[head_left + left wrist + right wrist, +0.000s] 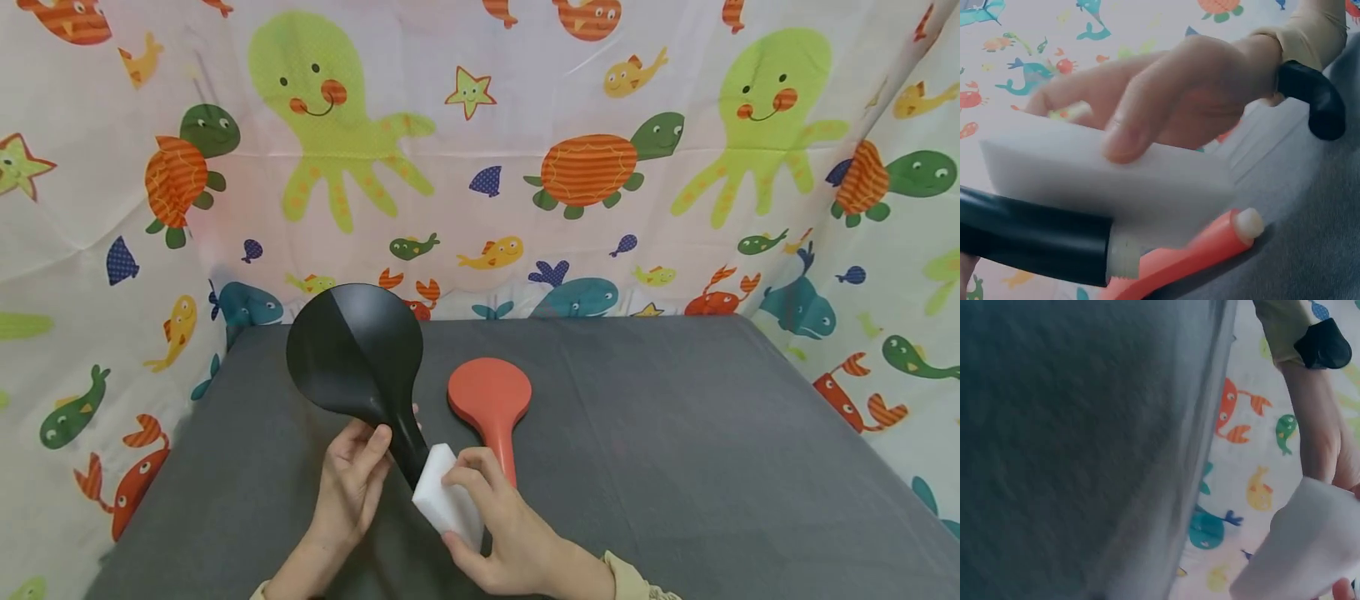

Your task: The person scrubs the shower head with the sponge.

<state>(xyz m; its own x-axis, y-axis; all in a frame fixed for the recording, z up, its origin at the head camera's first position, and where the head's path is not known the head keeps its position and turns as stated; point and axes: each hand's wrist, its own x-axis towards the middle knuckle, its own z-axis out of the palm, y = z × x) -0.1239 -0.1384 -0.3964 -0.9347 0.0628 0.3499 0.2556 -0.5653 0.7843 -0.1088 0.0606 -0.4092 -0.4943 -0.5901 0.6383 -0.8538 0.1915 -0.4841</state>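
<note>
A black shower head with a wide round head is held up and tilted in my left hand, its fingers and thumb gripping the handle. At the handle's lower end my right hand pinches a white sponge block. In the left wrist view the sponge lies against or just behind the black handle, whose pale threaded end shows. Beyond my right hand a smaller red shower head lies on the cloth. The right wrist view shows the sponge at its lower right.
A dark grey cloth covers the table. Behind it and along both sides hangs a white curtain printed with sea animals. A black wrist device sits at my right sleeve.
</note>
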